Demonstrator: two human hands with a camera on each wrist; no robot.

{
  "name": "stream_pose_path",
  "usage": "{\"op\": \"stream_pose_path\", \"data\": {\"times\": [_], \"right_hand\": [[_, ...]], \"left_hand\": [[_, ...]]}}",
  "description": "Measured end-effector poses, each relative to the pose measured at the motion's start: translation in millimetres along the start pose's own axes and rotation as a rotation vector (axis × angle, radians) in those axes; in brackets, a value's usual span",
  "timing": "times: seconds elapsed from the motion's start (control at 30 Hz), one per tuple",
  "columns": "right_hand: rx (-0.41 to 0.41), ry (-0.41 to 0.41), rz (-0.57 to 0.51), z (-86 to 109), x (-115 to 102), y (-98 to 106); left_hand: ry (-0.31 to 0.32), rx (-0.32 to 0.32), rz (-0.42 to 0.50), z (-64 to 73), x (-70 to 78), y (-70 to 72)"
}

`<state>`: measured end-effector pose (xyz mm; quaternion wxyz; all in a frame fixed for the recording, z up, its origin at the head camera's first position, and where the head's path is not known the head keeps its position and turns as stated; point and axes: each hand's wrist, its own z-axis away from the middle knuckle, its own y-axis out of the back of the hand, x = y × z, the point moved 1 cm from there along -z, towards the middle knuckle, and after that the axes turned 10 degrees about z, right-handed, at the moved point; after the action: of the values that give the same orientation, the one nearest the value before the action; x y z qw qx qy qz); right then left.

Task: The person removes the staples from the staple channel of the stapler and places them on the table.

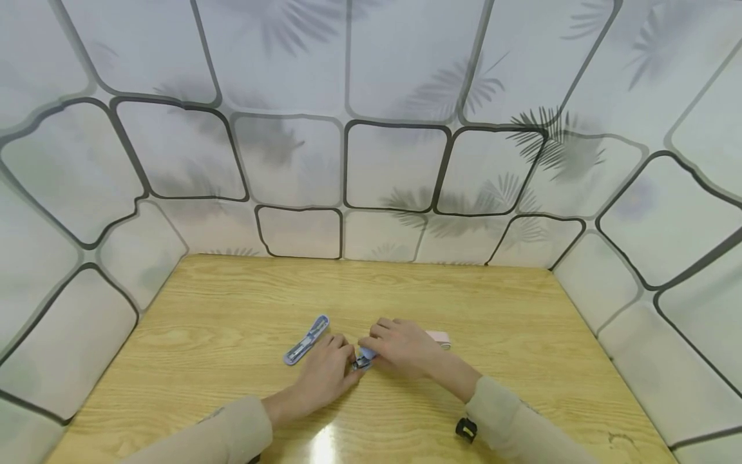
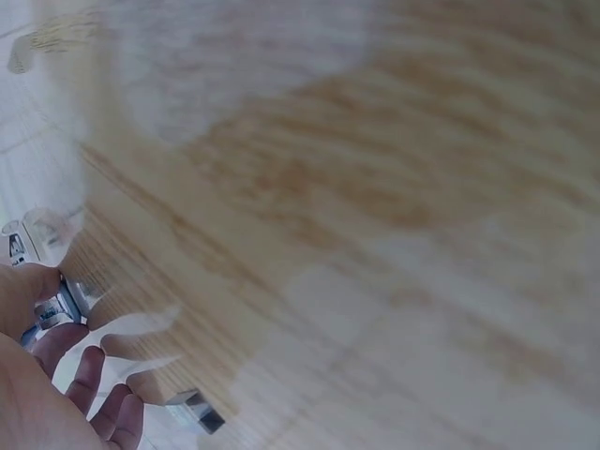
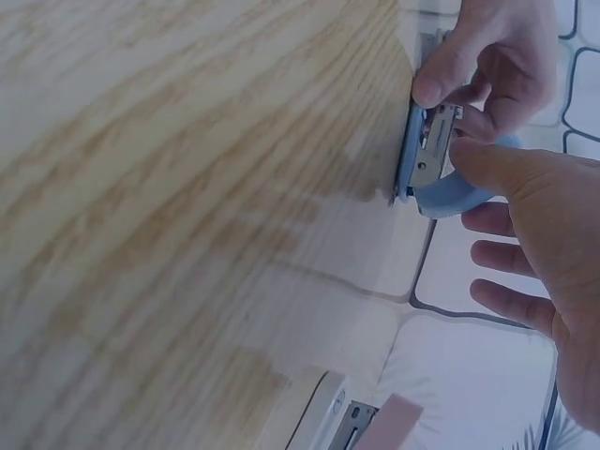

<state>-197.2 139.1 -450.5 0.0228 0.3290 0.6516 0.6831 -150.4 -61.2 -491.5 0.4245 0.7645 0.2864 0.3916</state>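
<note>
A light-blue stapler (image 3: 453,195) stands on the table between my two hands, its cover swung up from the metal staple channel (image 3: 433,145). My left hand (image 1: 327,374) pinches its front end between thumb and fingers. From the other side, my right hand (image 1: 406,348) grips the blue cover, thumb against it in the right wrist view. Left of my left hand lies a second blue stapler (image 1: 306,340), long and flat, with metal along its middle. A pink stapler (image 1: 438,338) sits just beyond my right hand, partly hidden by it.
The wooden table (image 1: 232,303) meets a patterned fabric wall (image 1: 382,167) at the back and sides. Near my right sleeve lies a small black object (image 1: 466,430).
</note>
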Motion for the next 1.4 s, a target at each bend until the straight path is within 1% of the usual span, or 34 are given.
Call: {"op": "stream_pose_path", "data": {"times": [0.13,0.3,0.43,0.77,1.07,1.23,1.33,1.4], "right_hand": [[-0.003,-0.004,-0.002,1.6,3.6,2.3],[0.067,-0.002,0.036,4.5,9.2,2.6],[0.099,-0.007,0.051,6.8,13.2,2.4],[0.115,-0.041,0.039,11.4,21.1,-0.9],[0.149,-0.049,0.088,13.4,30.7,-10.4],[0.163,-0.06,0.081,14.7,36.7,-13.8],[0.156,-0.066,0.066,14.9,39.0,-14.6],[0.134,-0.074,0.056,14.9,40.0,-15.2]], "left_hand": [[-0.01,0.0,-0.005,0.6,-0.7,-0.3],[-0.016,0.0,-0.012,1.4,-0.6,0.1],[-0.013,-0.004,-0.006,1.6,-0.6,0.8],[-0.01,-0.013,-0.005,0.0,-3.2,-0.4],[0.01,-0.026,0.02,1.4,-3.2,-0.6],[0.013,-0.031,0.015,1.2,-2.7,0.6],[0.015,-0.038,0.006,0.7,-2.2,1.3],[0.016,-0.042,0.0,0.4,-1.7,2.1]]}}
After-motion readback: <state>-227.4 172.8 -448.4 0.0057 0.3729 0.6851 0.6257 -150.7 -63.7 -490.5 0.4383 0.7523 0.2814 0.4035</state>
